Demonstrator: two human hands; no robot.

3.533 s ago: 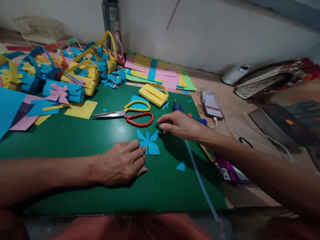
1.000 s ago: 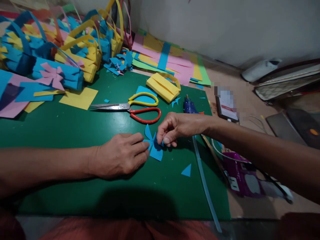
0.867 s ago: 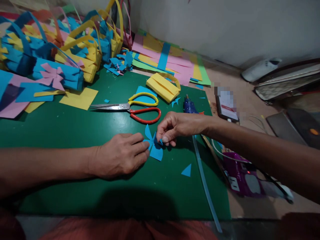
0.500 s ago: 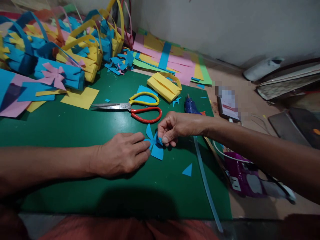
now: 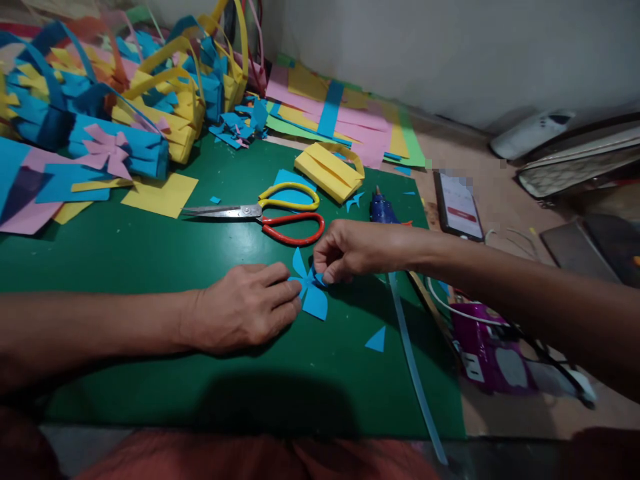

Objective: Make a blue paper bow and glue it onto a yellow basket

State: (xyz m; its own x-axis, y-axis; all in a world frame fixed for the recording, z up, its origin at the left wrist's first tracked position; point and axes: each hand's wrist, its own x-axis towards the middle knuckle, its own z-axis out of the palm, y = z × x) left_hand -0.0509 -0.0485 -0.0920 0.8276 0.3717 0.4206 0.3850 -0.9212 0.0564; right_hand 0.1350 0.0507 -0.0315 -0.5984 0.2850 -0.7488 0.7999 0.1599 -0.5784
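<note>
A blue paper flower (image 5: 314, 301) with several petals lies on the green board (image 5: 150, 373). My left hand (image 5: 253, 303) rests on the board at the flower's left, its curled fingers holding the left petal down; their tips are partly hidden. On the other side my right hand (image 5: 340, 250) pinches the right petal between thumb and fingers, and that petal bends upward. Just behind the flower lie scissors (image 5: 253, 212) with one yellow and one red handle, blades pointing left. A small blue paper triangle (image 5: 376, 340) lies to the front right.
A blue glue gun (image 5: 383, 208) with a long glue stick (image 5: 413, 373) lies under my right forearm. Behind the scissors is a small yellow paper bag (image 5: 329, 172). Finished paper bags (image 5: 120, 150) crowd the back left, coloured sheets (image 5: 345, 117) the back. A phone (image 5: 457, 205) lies right.
My right hand has shifted very slightly up and left, still pinching the petal, which curls a little more. The left hand stays where it was.
</note>
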